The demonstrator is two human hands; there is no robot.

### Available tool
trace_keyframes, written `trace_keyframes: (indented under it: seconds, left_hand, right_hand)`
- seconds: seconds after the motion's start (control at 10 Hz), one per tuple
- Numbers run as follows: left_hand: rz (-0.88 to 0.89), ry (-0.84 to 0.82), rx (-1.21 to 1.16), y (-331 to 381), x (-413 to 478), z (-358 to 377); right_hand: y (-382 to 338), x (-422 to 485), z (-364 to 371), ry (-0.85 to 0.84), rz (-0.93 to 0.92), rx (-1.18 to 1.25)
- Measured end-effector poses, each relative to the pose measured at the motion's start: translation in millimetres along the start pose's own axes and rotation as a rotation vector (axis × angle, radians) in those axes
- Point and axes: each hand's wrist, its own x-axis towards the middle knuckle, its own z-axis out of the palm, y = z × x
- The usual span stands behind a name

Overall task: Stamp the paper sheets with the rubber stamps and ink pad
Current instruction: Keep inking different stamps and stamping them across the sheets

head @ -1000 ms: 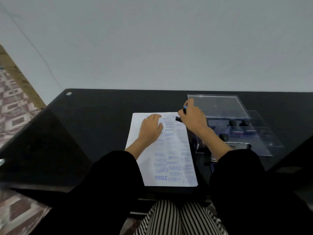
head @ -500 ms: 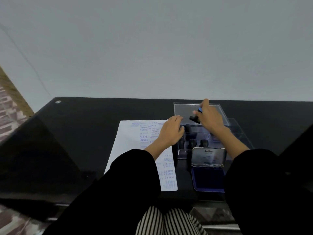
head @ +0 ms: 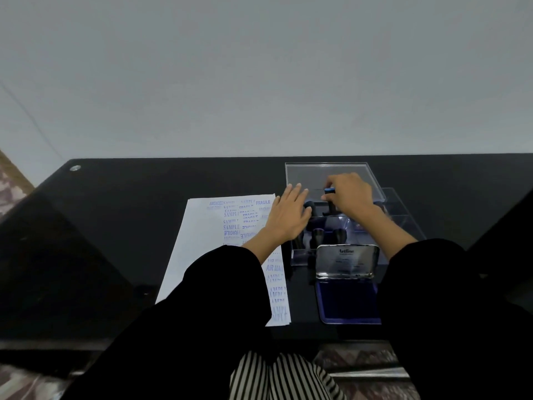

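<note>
Stamped paper sheets (head: 199,255) lie left of the clear box (head: 301,256). Left hand (head: 288,219), fingers straight, rests at the box's left wall; right hand (head: 350,196) grips a blue-topped stamp (head: 329,192) over the box. Open ink pad (head: 347,301) lies before the box.

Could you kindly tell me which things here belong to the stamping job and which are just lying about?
Job: paper sheets, stamp in the right hand, ink pad, clear box with spare stamps, left hand by the box.
Lying about: metal stud on the table, patterned floor.
</note>
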Motion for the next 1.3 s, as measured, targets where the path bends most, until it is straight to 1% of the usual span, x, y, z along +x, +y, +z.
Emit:
trace_keyframes:
  seconds: [0.1,0.2,0.5,0.6,1.0,1.1,1.2,1.3]
  left_hand:
    - [0.005,-0.008,0.014,-1,0,-1]
    - [0.012,-0.009,0.021,0,-1,-1]
    - [0.020,-0.004,0.011,-2,-1,0]
    - [0.023,-0.001,0.005,-3,-1,1]
    - [0.022,-0.005,-0.010,-2,-1,1]
    - [0.021,-0.004,-0.012,-2,-1,2]
    - [0.024,0.000,-0.012,-3,0,2]
    - [0.025,0.000,-0.021,-3,0,3]
  right_hand:
    - [-3,1,4,-0.076,0.011,-0.105]
    - [-6,2,8,-0.085,0.015,-0.173]
    - [-12,-7,20,-0.050,0.041,-0.269]
    - [-10,-5,19,-0.068,0.049,-0.257]
    - [-8,-3,23,-0.015,0.061,-0.210]
    - [-9,-1,21,0.035,0.060,-0.147]
    - [-14,3,20,0.042,0.056,-0.020]
    - [-21,7,22,-0.028,0.070,0.050]
